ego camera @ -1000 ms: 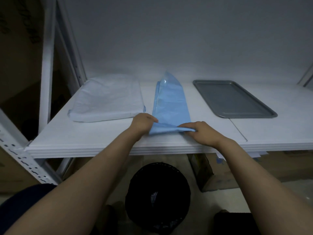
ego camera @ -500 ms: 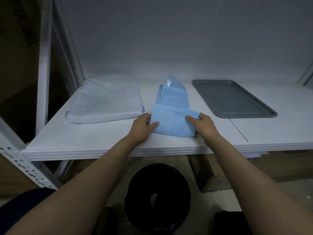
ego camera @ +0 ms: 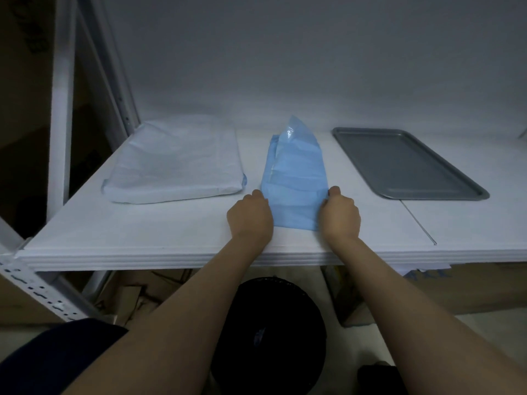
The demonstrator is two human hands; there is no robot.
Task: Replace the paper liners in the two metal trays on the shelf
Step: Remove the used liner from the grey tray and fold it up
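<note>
The left hand [ego camera: 251, 215] and right hand [ego camera: 340, 216] each pinch a side edge of the folded blue paper liner [ego camera: 295, 181], which lies on the shelf [ego camera: 142, 238] between them. Right of the right hand, the metal tray [ego camera: 405, 163] shows no liner, so lining it seems yet to do. Left of the left hand sits a white paper-covered bundle [ego camera: 176, 161] — possibly the second tray, though that cannot be told.

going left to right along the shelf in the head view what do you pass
White wrapped pack → left hand → blue liner bundle, gripped at its near edges by both hands → right hand → bare metal tray.
</note>
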